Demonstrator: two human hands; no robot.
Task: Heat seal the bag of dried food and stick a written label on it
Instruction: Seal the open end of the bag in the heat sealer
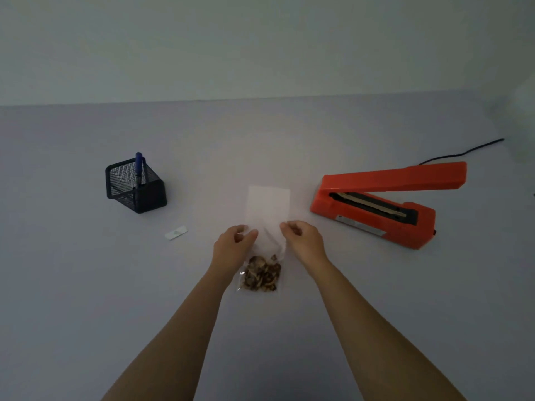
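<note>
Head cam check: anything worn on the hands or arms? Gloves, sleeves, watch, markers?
Nothing worn that shows. Left hand and right hand are bare: no gloves, rings or markers. Left forearm and right forearm are uncovered down to the frame's bottom edge: no sleeves, watch or wristbands in view. The picture is dim, so small marks cannot be ruled out.

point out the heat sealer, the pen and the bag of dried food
heat sealer [399, 176], head view, middle of its raised orange arm
pen [139, 166], head view, blue barrel sticking up from the mesh holder
bag of dried food [262, 276], head view, filled lower part
</note>
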